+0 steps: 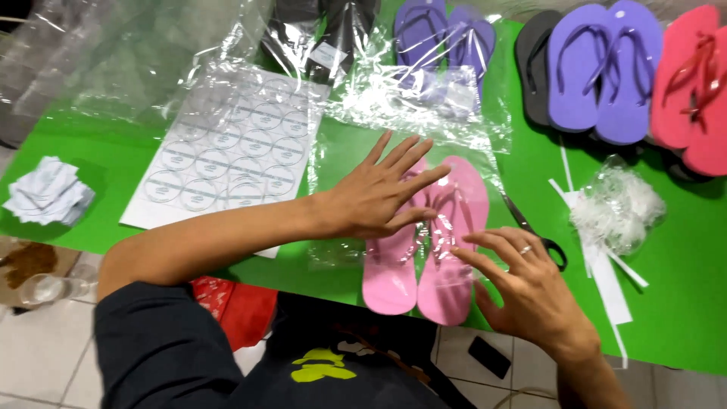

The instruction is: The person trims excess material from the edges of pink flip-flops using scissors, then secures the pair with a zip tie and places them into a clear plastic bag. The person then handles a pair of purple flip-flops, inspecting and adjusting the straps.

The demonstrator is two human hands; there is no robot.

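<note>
Dark sleeve cloth is filling the bottom of the view, closest to the camera, with the person's forearms reaching out from it over a pair of pink flip-flops. These two soles are lying side by side, heels toward the person and hanging just past the near edge of a green table, and they are sitting inside a clear plastic bag whose glossy film is wrinkling around them. The left hand is resting flat on the bag and the left sole, fingers spread wide, gripping nothing. The right hand is hovering open beside the right sole, fingertips touching the strap area, a ring on one finger, nothing held.

Just right of the pink pair, black-handled scissors are lying on the green top, and farther right a small bag of white plastic fasteners. Left of the pair, a white sheet of round stickers is lying flat. Beyond it, purple flip-flops and red flip-flops are waiting in rows. Below the table edge, pale floor tiles are showing.
</note>
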